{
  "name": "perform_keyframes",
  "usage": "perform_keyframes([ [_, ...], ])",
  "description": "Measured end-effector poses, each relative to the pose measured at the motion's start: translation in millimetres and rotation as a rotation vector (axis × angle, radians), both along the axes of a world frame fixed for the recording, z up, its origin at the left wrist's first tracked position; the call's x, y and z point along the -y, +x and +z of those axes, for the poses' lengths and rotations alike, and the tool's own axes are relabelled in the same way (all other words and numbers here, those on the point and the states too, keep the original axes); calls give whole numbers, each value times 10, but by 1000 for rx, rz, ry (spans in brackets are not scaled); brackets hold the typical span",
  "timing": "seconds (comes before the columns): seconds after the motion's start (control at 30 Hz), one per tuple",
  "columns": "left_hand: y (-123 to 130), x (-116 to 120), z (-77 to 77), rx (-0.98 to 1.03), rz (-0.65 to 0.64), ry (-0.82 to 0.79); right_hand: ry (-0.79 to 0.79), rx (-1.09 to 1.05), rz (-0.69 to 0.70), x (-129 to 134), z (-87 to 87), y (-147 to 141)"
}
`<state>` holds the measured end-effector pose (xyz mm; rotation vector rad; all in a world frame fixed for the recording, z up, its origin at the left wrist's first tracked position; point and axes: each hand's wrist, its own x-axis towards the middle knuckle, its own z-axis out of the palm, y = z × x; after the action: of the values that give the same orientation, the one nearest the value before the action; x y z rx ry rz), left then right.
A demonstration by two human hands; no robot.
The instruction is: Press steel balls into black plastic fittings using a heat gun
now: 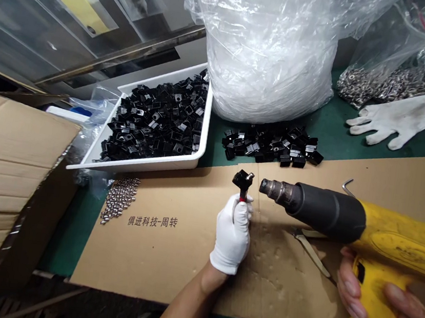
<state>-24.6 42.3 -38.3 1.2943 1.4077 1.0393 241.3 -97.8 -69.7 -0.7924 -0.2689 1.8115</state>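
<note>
My left hand, in a white glove, is closed around a thin tool, of which only a bit of red and black shows above the fingers. At its top is a small black plastic part with a shiny metal pin sticking out to the right. Bare fingers of my right hand wrap the grip of a yellow heat gun. The gun's stepped metal nozzle points left at the black part, a small gap away from it. Below the gun lie pliers with pale handles, partly hidden.
A white tray full of black parts stands behind left, with a loose pile of them beside it. Metal pins lie on the cardboard. Around are a hex key, a glove, plastic bags and a carton.
</note>
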Motion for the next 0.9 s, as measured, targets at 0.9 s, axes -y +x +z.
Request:
perform_keyframes([
  [0.9,4,-3,-13,58,-11,17,-108,79,-12,-92,211,-70],
])
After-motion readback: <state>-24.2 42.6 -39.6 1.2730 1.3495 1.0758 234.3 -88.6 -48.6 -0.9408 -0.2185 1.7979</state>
